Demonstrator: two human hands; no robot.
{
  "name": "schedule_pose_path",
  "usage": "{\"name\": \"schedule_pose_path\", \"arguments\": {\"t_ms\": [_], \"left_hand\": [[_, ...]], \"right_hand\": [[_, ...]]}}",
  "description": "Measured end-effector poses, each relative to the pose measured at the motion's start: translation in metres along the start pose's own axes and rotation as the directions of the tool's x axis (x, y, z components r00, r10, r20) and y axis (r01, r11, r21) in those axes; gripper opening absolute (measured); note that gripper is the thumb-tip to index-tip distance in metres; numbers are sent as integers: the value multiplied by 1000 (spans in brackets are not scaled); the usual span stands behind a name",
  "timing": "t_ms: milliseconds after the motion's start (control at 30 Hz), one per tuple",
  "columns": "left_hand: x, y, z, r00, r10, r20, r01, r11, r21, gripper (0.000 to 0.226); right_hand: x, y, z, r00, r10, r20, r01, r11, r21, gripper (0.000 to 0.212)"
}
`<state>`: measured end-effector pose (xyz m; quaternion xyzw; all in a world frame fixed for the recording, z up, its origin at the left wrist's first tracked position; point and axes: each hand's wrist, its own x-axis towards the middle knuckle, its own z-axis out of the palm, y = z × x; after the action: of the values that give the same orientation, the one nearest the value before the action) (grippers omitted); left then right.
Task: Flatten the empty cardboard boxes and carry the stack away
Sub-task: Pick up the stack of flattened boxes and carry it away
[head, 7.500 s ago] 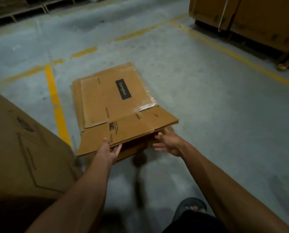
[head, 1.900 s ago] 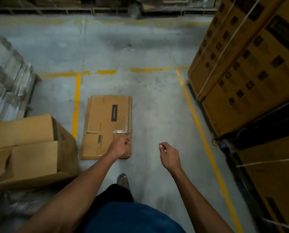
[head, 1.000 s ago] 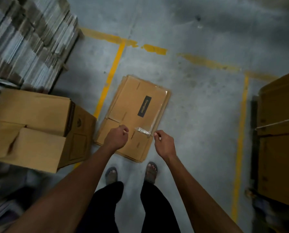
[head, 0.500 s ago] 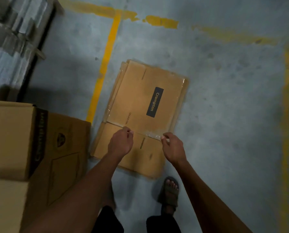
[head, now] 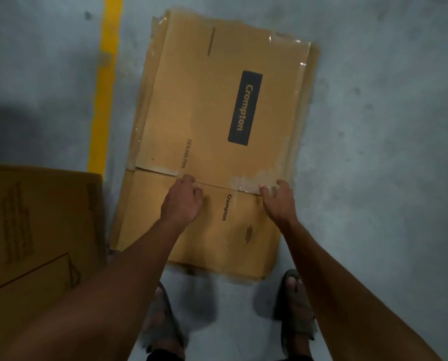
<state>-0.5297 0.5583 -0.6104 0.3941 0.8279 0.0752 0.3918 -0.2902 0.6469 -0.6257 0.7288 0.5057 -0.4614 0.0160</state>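
Cardboard stack (head: pixel 212 142) is lying flat on the floor (head: pixel 374 126) by the yellow line (head: pixel 104 82), left hand (head: pixel 182 203) loosely curled, right hand (head: pixel 280 201) half-open, both hovering at the flap seam holding nothing; likely gripping next, needing fingers under both edges.

"Crompton" in pale letters on a dark rounded label (head: pixel 245 108), printed on the top sheet of the flattened brown cardboard boxes (head: pixel 204 113) lying on the floor. "CEILING FAN" in small dark print (head: pixel 186 153) along the same panel, nearer the left side. "Crompton" again, smaller and dark (head: pixel 226 207), on the near flap. Faint stacked lines of print (head: pixel 248 234) toward the flap's right, too small to read. Dim markings on the upright brown cardboard box (head: pixel 35 230) at left, illegible.
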Motion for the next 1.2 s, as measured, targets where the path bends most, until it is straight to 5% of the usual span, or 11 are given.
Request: {"name": "schedule_pose_path", "arguments": {"t_ms": [233,433,600,800,1000,1200], "left_hand": [[26,5,56,993,104,48,-107,992,67,54],[38,2,97,977,73,198,-106,982,159,71],[41,5,106,963,33,267,-80,983,167,79],[46,4,97,936,12,351,-83,979,188,84],[55,4,90,903,-20,430,-73,977,200,89],[55,1,91,903,3,429,-89,980,179,91]], "right_hand": [[76,33,18,977,205,-62,-185,954,236,123],[106,43,15,939,329,-97,-301,926,227,126],[126,58,-1,951,307,36,-302,896,326,141],[114,53,-2,976,217,13,-203,889,410,117],[116,50,1,968,250,7,-241,925,294,149],[125,60,-5,964,227,138,-266,817,511,116]]}}
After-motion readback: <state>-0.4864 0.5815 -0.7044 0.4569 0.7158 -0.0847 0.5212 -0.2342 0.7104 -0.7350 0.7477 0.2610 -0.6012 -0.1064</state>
